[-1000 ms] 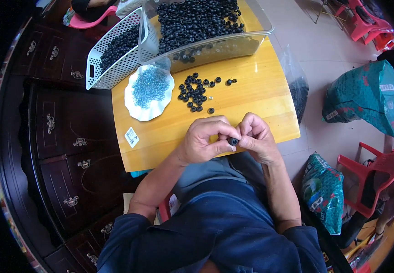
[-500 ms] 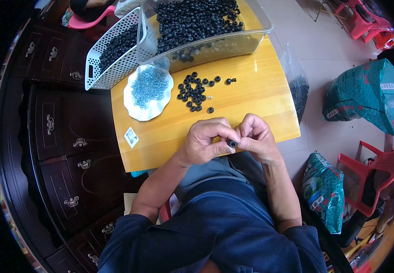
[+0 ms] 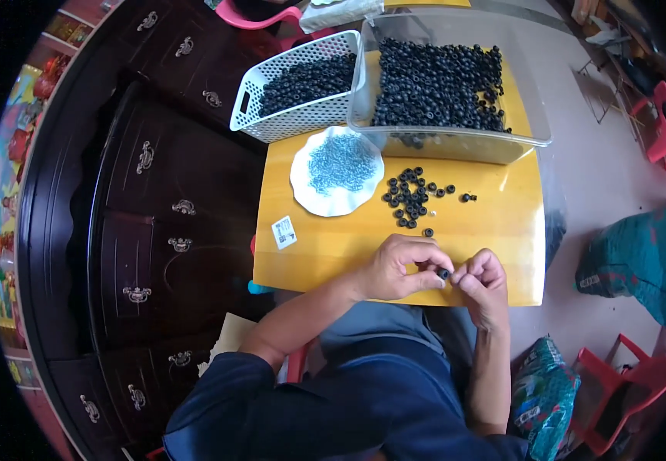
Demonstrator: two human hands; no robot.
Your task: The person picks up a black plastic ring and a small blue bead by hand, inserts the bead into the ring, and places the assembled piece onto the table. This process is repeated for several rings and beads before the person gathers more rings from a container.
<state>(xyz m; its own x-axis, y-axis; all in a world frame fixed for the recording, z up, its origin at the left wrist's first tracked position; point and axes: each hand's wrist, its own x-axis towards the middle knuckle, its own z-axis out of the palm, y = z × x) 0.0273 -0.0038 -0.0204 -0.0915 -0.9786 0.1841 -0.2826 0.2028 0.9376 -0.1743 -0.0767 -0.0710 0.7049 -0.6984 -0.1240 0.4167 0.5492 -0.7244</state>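
Observation:
Between the thumb and fingers of my left hand (image 3: 403, 267) is a small round black part (image 3: 443, 273) with a hole in its end. My right hand (image 3: 485, 286) is closed in a pinch just to the right of it; whatever the fingertips hold is too small to make out. Beyond my hands, a loose group of the same black parts (image 3: 410, 201) lies on the yellow wooden table (image 3: 333, 257). To their left stands a white scalloped plate (image 3: 320, 206) heaped with tiny clear bluish pieces (image 3: 340, 164).
A large clear plastic bin (image 3: 456, 146) full of black parts stands at the back, beside a white perforated basket (image 3: 244, 123) holding more. A white label (image 3: 284, 232) lies at left. Dark drawers (image 3: 187, 173) line the left side; teal sacks (image 3: 632, 265) and a red chair (image 3: 632, 384) are at right.
The view has swung, so the table and its contents sit further right and lower. My right fingertips have drawn slightly away from the black part, which stays in my left hand.

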